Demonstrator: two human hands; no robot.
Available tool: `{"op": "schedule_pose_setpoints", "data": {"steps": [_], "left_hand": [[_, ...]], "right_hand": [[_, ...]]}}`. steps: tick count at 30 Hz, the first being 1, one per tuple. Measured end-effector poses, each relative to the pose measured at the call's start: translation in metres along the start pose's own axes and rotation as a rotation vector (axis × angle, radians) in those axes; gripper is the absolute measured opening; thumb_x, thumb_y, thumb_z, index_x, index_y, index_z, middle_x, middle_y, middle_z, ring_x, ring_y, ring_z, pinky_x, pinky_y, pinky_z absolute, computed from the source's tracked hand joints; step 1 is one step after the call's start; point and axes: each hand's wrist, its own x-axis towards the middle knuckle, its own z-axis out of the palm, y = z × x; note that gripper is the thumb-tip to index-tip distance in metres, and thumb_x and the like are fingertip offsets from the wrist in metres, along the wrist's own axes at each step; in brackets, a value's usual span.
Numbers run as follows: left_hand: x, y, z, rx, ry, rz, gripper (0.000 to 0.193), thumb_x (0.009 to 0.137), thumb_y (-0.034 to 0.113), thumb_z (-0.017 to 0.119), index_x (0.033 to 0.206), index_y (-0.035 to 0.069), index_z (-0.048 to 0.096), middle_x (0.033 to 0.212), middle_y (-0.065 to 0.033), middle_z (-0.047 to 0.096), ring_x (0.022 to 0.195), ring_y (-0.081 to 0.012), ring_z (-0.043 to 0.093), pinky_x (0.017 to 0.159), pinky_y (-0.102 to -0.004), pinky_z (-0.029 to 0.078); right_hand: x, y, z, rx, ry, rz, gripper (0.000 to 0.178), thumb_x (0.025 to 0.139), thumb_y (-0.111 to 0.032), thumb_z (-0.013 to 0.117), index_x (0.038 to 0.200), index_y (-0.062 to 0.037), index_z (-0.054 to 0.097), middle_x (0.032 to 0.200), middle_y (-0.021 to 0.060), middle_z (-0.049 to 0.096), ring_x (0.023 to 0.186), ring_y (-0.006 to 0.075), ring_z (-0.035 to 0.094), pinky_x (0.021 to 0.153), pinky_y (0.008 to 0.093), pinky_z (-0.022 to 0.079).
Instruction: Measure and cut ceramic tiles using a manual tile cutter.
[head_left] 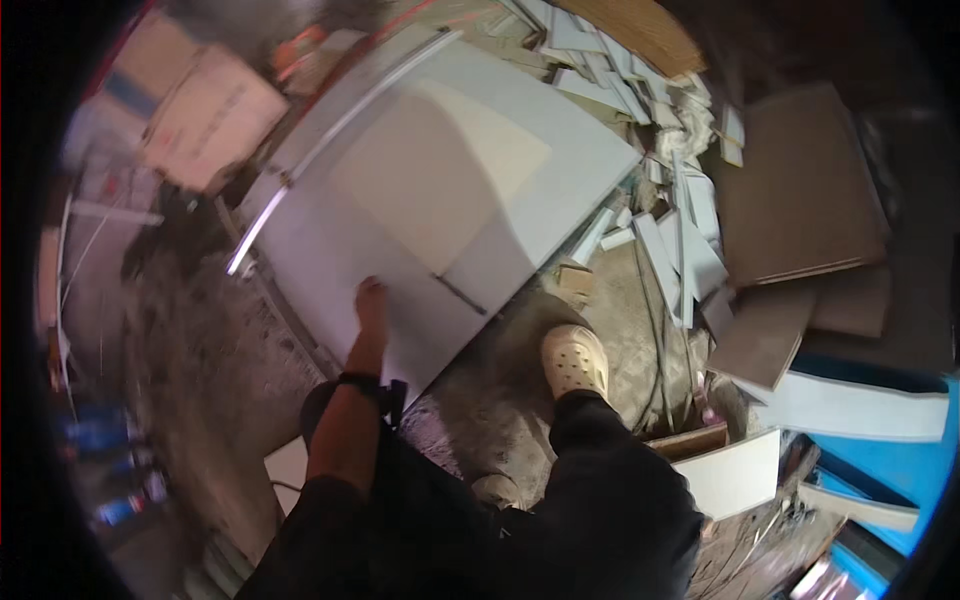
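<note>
My left hand (371, 305) reaches forward over a large pale board (420, 320), close to its near left part. The hand is small and blurred, and its fingers cannot be made out. Whether it touches the board does not show. On the board lies a beige square area (430, 180), partly in shadow. A thin dark bar (460, 293) lies near the edge closest to me. Along the board's left side runs a shiny metal strip (330, 135). My right hand is out of sight.
White offcuts (675, 255) are heaped to the right, with brown panels (800, 190) beyond them. A cardboard box (215, 118) stands far left. Blue containers (880, 460) are at the lower right. My beige clog (574, 362) stands on the dirty floor beside a cable (660, 350).
</note>
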Motion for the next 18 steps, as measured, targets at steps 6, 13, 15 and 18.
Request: {"op": "schedule_pose_setpoints", "data": {"steps": [6, 13, 15, 18], "left_hand": [[-0.051, 0.068, -0.011, -0.425, -0.006, -0.138, 0.039, 0.088, 0.009, 0.062, 0.127, 0.005, 0.057, 0.109, -0.0084, 0.063, 0.101, -0.0184, 0.059, 0.087, -0.0306, 0.050], [-0.044, 0.047, 0.004, 0.155, 0.059, 0.144, 0.047, 0.081, 0.015, 0.066, 0.126, 0.006, 0.059, 0.118, -0.0196, 0.059, 0.108, -0.0373, 0.057, 0.096, -0.0457, 0.047], [-0.055, 0.059, 0.006, 0.250, 0.099, 0.199, 0.049, 0.080, 0.016, 0.066, 0.127, 0.007, 0.057, 0.118, -0.0202, 0.058, 0.110, -0.0390, 0.055, 0.097, -0.0475, 0.046], [-0.077, 0.096, 0.009, 0.255, 0.043, 0.118, 0.050, 0.079, 0.017, 0.066, 0.128, 0.008, 0.056, 0.117, -0.0202, 0.058, 0.113, -0.0385, 0.053, 0.096, -0.0473, 0.046]], "right_hand": [[-0.018, -0.040, 0.055, -0.234, -0.255, -0.183, 0.031, 0.099, -0.030, 0.055, 0.107, 0.0001, 0.061, 0.090, 0.0062, 0.062, 0.077, 0.0193, 0.058, 0.070, 0.0385, 0.050], [-0.067, -0.055, 0.146, -0.444, -0.633, -0.287, 0.027, 0.098, -0.025, 0.056, 0.107, 0.0004, 0.060, 0.090, 0.0063, 0.062, 0.079, 0.0169, 0.057, 0.071, 0.0354, 0.049], [-0.081, -0.059, 0.166, -0.506, -0.722, -0.314, 0.026, 0.098, -0.023, 0.057, 0.107, 0.0005, 0.060, 0.089, 0.0063, 0.062, 0.079, 0.0162, 0.056, 0.071, 0.0345, 0.049], [-0.096, -0.064, 0.192, -0.583, -0.847, -0.367, 0.024, 0.098, -0.021, 0.057, 0.107, 0.0006, 0.060, 0.089, 0.0063, 0.061, 0.079, 0.0152, 0.056, 0.071, 0.0332, 0.049]]}}
